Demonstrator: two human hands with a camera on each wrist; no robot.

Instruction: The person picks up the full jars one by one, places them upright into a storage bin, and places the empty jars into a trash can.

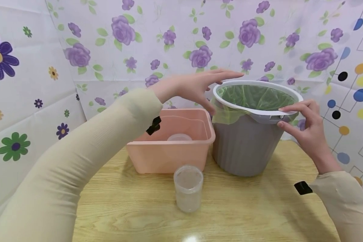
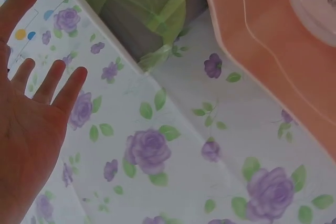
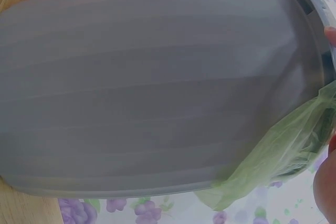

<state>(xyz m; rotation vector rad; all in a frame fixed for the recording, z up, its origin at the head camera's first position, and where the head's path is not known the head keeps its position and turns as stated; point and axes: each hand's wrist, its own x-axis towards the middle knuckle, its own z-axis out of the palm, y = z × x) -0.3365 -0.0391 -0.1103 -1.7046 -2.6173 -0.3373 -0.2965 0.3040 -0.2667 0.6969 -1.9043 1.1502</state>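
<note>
A grey trash can with a white rim ring stands at the right, lined with a green plastic bag that folds over the rim in places. My right hand pinches the rim at its front right, fingers on top and thumb below, by the grey handle tab. Beside the rim's left edge, my left hand hovers with fingers extended and holds nothing. In the left wrist view that left hand has its fingers spread. The right wrist view is mostly filled by the can's ribbed side.
A pink plastic basin stands left of the can, with a clear round lid or container inside. In front of it, a clear plastic jar stands on the wooden table. Flower-patterned cloth hangs behind.
</note>
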